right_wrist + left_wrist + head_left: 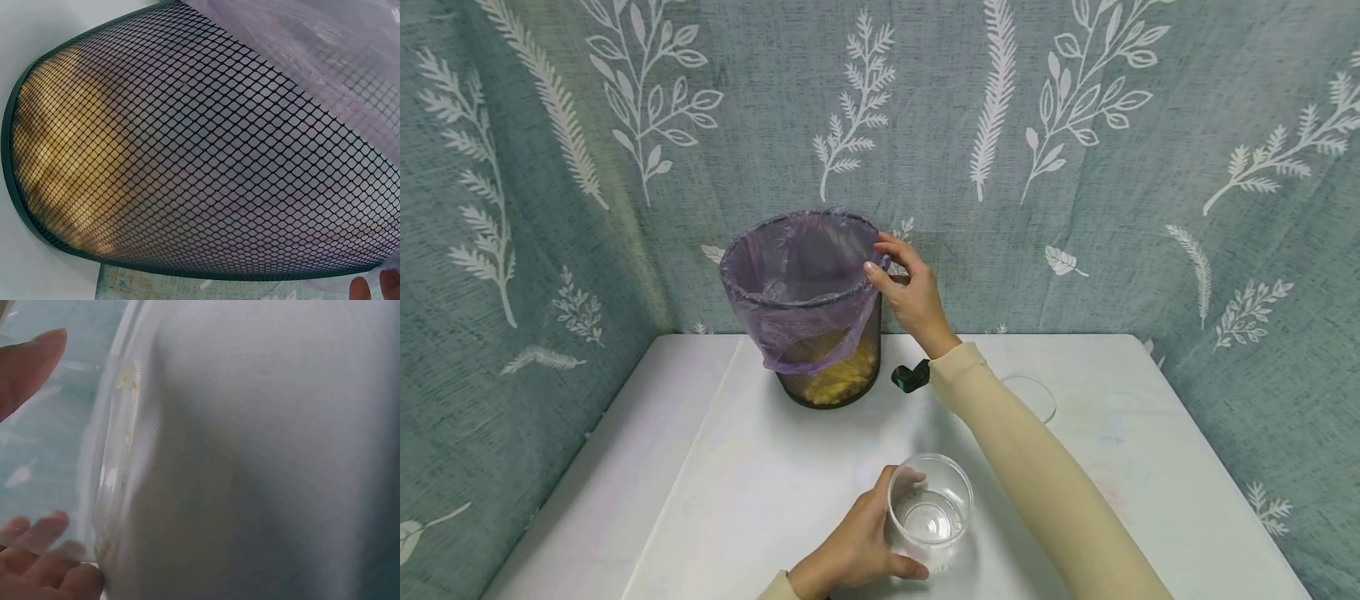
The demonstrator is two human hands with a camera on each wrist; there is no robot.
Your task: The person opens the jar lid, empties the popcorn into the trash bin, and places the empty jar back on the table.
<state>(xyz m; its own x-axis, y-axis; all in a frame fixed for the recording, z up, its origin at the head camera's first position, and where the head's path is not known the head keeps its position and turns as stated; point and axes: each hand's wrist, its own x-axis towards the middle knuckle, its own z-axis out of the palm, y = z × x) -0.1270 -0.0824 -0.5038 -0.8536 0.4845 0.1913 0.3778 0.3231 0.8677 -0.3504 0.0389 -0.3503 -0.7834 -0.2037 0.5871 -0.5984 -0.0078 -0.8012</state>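
Observation:
A black mesh waste bin (870, 354) stands on the table, tilted in my view, lined with a thin purple bin bag (808, 337) folded over its rim. My right hand (913, 292) pinches the bag at the right side of the rim, thumb toward the inside. Yellowish contents show through the mesh (237, 150) in the right wrist view. Nearer to me, my left hand (861, 533) holds a round clear plastic container (931, 517), thumb and fingers on opposite sides. In the left wrist view, small yellowish residue clings along the container's wall (109, 475).
A small black and green object (910, 377) lies right of the bin, partly behind my right sleeve. Beyond the forearm lies a thin pale ring (1052, 400), perhaps a lid. Leaf-patterned green fabric (925, 108) surrounds the white table (760, 500).

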